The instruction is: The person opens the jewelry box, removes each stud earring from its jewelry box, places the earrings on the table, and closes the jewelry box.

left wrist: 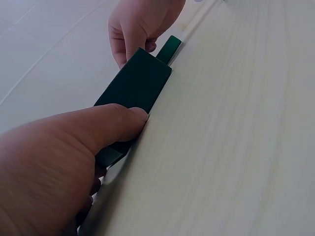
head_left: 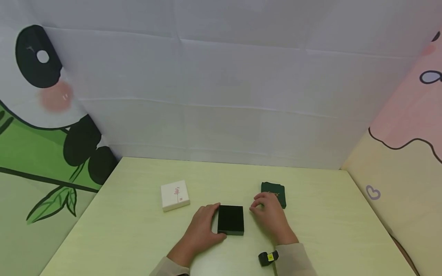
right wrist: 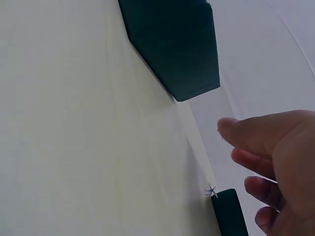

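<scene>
My left hand grips a dark green jewellery box by its left side on the table, thumb at the near edge; its upward face looks black. In the left wrist view the thumb presses the box. To its right, my right hand brings thumb and fingers together. The right wrist view shows a tiny glint at the thumb tip and a small silvery star-shaped jewellery piece close by. Any link between them is too fine to make out. Behind the right hand lies a dark green lid-like piece with gold print.
A white box with a pink flower print sits at the back left of the pale table. A black device with a yellow label is at the right wrist. A white cloth wall rises behind the table.
</scene>
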Motion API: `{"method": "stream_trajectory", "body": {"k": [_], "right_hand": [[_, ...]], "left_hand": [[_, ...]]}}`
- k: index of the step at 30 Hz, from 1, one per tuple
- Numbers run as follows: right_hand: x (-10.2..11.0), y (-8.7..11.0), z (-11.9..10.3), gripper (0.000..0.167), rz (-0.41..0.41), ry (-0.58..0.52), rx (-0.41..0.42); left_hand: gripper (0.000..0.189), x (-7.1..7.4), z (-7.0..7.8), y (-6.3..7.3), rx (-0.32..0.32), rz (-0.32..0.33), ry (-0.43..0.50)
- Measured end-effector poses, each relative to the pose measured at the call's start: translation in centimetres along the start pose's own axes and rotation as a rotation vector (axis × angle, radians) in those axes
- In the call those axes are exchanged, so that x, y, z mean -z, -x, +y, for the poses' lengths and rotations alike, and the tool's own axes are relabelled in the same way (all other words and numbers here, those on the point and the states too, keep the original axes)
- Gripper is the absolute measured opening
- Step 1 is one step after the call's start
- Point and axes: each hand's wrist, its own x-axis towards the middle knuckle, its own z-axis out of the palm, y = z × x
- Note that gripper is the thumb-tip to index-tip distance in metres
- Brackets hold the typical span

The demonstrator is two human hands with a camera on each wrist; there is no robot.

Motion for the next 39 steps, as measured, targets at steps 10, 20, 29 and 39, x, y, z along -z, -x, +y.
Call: {"method": "stream_trajectory", "body": {"k": [10,20,29,39], "right_hand": [[0.1,-0.5,1.0,0.009,0.015,0.078,0.03],[-0.7,-1.0,1.4,0.011,0.004,0.101,0.075],[-0.8,-1.0,1.2,0.011,0.001,0.151,0.052],[-0.9,-1.0,0.9,0.01,0.0,0.152,0.029]], "left_hand": [[0.093,-0.8,0.2,-0.6,0.001,0.006,-0.012],[0.094,-0.8,0.3,-0.7,0.013,0.0,-0.005],[0.093,-1.0,0.2,-0.7,0.009,0.003,-0.006],[0.093,-1.1,0.0,-0.8,0.006,0.006,-0.01]]}}
